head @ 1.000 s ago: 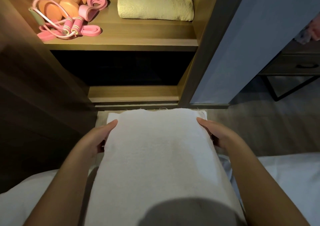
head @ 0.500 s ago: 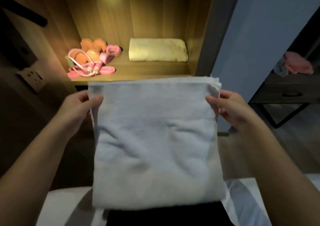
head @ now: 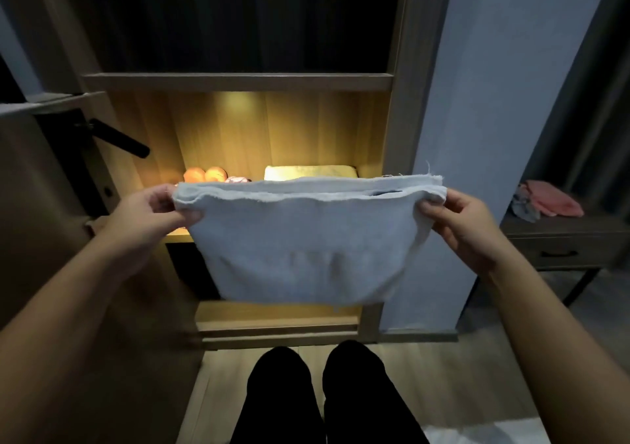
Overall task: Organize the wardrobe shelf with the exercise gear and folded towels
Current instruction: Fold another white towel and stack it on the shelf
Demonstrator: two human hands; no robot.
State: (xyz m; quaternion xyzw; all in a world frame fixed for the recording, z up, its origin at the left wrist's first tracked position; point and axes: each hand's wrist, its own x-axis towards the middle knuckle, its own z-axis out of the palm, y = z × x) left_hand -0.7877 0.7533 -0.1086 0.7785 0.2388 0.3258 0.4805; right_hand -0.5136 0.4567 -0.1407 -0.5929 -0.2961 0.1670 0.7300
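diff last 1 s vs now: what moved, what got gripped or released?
The folded white terry towel went up: it lay flat and low, now it hangs before the lit wooden shelf, hiding its front. The left hand and right hand held its far corners all along; nothing was let go. Unchanged: the cream folded towel and orange dumbbells on that shelf.

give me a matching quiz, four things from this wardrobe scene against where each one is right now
Things: 1 white towel; 2 yellowish towel; 3 orange dumbbells; 4 pink cloth.
Places: A shelf, left part; B side table; C held by left hand and right hand; D shelf, right part.
Pairs: 1-C; 2-D; 3-A; 4-B.
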